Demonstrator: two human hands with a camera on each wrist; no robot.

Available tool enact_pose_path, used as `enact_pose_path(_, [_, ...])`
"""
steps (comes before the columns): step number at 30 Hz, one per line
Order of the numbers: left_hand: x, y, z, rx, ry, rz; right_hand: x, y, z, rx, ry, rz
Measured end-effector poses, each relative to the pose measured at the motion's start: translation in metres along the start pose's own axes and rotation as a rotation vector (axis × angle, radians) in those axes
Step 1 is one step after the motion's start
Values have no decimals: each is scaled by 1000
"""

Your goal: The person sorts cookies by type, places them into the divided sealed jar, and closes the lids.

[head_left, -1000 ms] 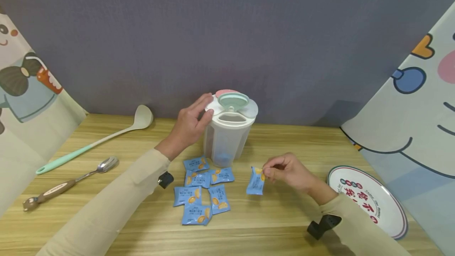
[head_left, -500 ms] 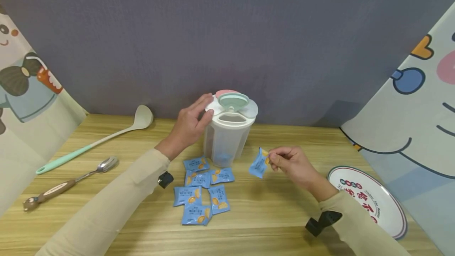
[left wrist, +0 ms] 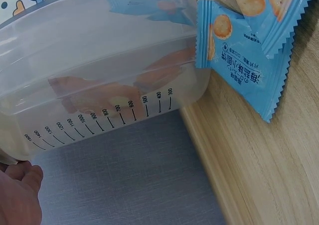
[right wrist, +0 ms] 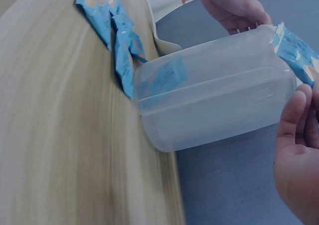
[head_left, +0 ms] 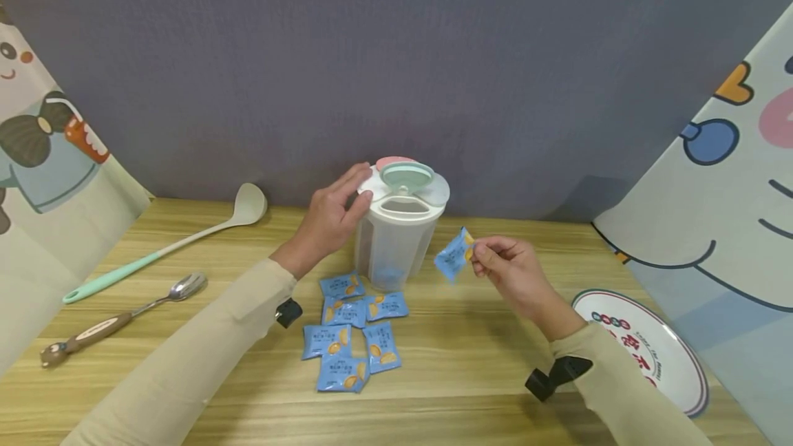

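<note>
A clear divided storage container (head_left: pixel 401 246) stands upright at the back of the table. Its green flap (head_left: pixel 407 174) is raised, baring a front opening in the white lid. My left hand (head_left: pixel 331 212) holds the lid's left edge. To the container's right, my right hand (head_left: pixel 511 270) pinches a blue biscuit packet (head_left: pixel 454 255) by one edge, above the table. Something blue shows in the front compartment, and orange-brown packets (left wrist: pixel 94 95) show through the wall in the left wrist view. Several blue biscuit packets (head_left: pixel 382 346) lie in front of the container, some overlapping.
A ladle (head_left: pixel 204 231) with a green handle end and a spoon (head_left: pixel 127 319) with a brown handle lie on the left. An oval plate (head_left: pixel 675 363) with red lettering sits at the right, partly behind the right forearm. A grey panel (head_left: pixel 396 54) rises behind.
My right hand has lifted the biscuit packet from near the table up beside the container, tilting it on the way. My left hand has stayed on the lid.
</note>
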State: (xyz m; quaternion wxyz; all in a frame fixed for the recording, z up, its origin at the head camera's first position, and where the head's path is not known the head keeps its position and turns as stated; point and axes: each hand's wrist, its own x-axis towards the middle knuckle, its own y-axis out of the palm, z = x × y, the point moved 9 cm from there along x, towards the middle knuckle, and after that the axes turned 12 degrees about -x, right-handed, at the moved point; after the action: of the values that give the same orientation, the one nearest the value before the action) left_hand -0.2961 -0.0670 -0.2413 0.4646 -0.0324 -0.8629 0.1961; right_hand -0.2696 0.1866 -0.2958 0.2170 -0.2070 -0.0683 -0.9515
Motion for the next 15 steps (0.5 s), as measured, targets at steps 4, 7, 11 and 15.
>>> enact_pose_path(4, [-1, 0, 0, -3, -5, 2, 6, -1, 5, 35, -23, -52])
enact_pose_path(7, [-1, 0, 1, -5, -5, 0, 11, -1, 9, 43, -35, -84])
enact_pose_path(11, [-1, 0, 1, -6, -7, -5, 16, 0, 14, 56, -52, -115])
enact_pose_path(15, [0, -1, 0, -3, -4, -3, 19, 0, 17, 65, -52, -143])
